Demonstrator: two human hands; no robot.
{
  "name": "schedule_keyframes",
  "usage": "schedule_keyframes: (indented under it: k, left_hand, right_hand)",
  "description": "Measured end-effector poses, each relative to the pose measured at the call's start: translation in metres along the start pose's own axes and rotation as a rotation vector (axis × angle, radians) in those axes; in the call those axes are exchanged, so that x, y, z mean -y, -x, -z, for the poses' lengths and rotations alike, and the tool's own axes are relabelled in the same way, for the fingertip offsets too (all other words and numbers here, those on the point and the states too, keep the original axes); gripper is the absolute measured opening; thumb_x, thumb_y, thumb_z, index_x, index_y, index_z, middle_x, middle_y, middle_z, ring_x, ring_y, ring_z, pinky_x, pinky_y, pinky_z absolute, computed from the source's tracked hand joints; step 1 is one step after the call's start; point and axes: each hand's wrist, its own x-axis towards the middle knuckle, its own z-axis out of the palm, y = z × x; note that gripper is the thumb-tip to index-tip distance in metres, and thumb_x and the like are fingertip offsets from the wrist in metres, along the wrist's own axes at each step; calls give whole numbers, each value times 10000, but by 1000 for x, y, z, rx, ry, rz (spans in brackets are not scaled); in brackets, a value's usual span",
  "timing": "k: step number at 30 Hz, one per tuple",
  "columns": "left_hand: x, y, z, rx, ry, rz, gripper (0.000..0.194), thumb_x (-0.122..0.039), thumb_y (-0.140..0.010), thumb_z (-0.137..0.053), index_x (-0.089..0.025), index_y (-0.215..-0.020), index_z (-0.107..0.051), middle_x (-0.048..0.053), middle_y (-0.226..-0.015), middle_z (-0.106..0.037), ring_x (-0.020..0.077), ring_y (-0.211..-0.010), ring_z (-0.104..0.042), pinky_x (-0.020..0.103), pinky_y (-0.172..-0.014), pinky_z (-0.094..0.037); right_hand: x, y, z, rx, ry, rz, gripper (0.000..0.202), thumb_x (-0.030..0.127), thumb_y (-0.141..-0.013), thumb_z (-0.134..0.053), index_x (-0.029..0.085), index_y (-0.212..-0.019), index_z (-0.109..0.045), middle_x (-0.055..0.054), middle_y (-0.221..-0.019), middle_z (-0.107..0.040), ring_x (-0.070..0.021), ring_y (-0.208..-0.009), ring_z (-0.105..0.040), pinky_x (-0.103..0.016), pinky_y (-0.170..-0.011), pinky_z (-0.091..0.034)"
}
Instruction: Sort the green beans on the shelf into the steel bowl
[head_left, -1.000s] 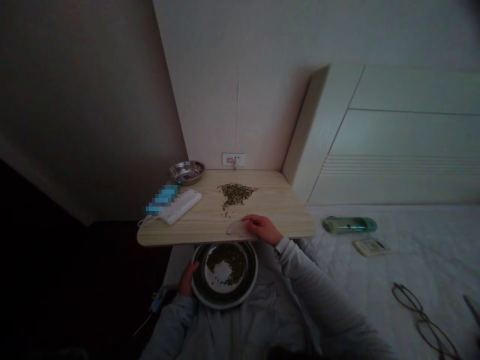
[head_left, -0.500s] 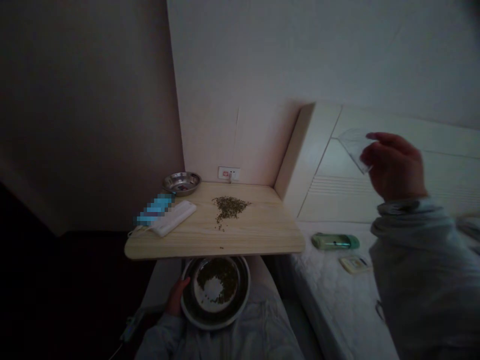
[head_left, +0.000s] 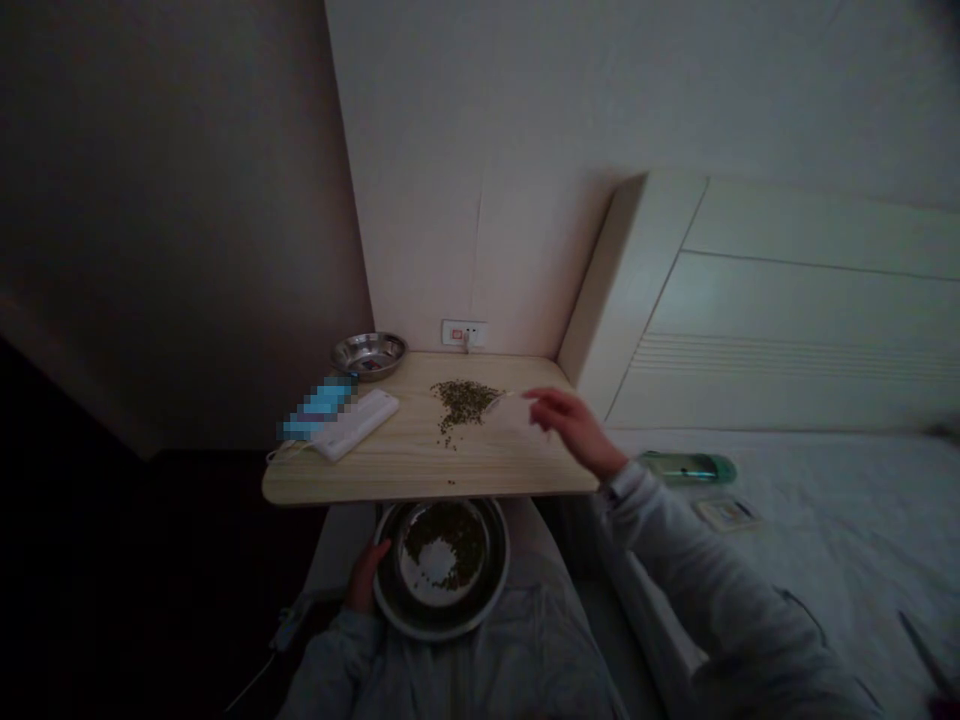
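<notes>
Right hand pinches a clear scraper beside the beans; left hand grasps the steel bowl. A careless sweep could scatter beans off the counter.

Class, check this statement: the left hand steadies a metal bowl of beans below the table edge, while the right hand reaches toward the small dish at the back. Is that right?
Not quite. In the head view the right hand reaches toward the pile of beans on the table, not the small dish. The left hand does steady the metal bowl.

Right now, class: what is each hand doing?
Left hand: gripping the rim of the steel bowl.
Right hand: fingers pinching a clear plastic piece beside the beans.
</notes>
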Motion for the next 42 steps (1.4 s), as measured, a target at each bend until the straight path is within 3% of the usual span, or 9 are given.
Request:
schedule_keyframes:
  k: [2, 4, 7, 15, 26, 36, 42]
  left_hand:
    - [0, 1, -1, 6, 5, -1, 92, -309, -444, -623, -235, -450, -568, 49, -631, -649, 305, -965, -521, 398, -881, -349]
    - [2, 1, -1, 2, 18, -11, 103, -327, -466, -609, -233, -459, -567, 57, -658, -656, 306, -971, -519, 410, -883, -346]
    - [5, 0, -3, -54, 1, -73, 116, -346, -488, -593, -238, -456, -568, 55, -666, -655, 296, -973, -519, 403, -894, -336]
    - [-7, 3, -9, -52, -20, 81, 108, -319, -435, -597, -233, -396, -543, 48, -493, -600, 323, -851, -560, 440, -801, -395]
    - [-6, 14, -14, -37, 41, 11, 141, -333, -534, -584, -215, -576, -647, 27, -632, -667, 261, -832, -588, 377, -817, -408]
    - [-2, 8, -13, -48, 37, 29, 128, -315, -498, -583, -239, -407, -533, 39, -621, -654, 279, -908, -554, 380, -849, -376]
    - [2, -4, -7, -83, 25, 101, 95, -299, -409, -606, -224, -394, -550, 42, -497, -599, 312, -811, -568, 429, -806, -387]
  right_hand:
    - [-29, 8, -38, 108, 33, -69, 259, 320, -698, -499, 156, -879, -585, 19, -575, -531, -88, -541, -456, -229, -525, -354]
    - [-50, 13, -64, 116, 44, -76, 260, 305, -723, -463, 157, -904, -576, 28, -570, -514, -87, -551, -455, -229, -562, -365]
    - [-66, 18, -80, 87, 93, -105, 263, 293, -736, -437, 160, -918, -572, 31, -573, -497, -90, -548, -437, -222, -553, -354]
    - [-65, 22, -78, 101, 256, -50, 264, 261, -737, -413, 155, -891, -599, 29, -552, -482, -93, -524, -413, -211, -533, -330]
    - [-68, 23, -78, 144, 302, -34, 263, 253, -736, -434, 151, -903, -609, 20, -579, -515, -85, -525, -421, -205, -535, -320]
    - [-65, 25, -79, 181, 323, -25, 265, 253, -738, -437, 154, -902, -619, 16, -584, -523, -89, -541, -433, -206, -538, -321]
    - [-62, 25, -79, 218, 279, -25, 262, 233, -731, -446, 136, -904, -617, 14, -585, -518, -82, -533, -425, -204, -536, -324]
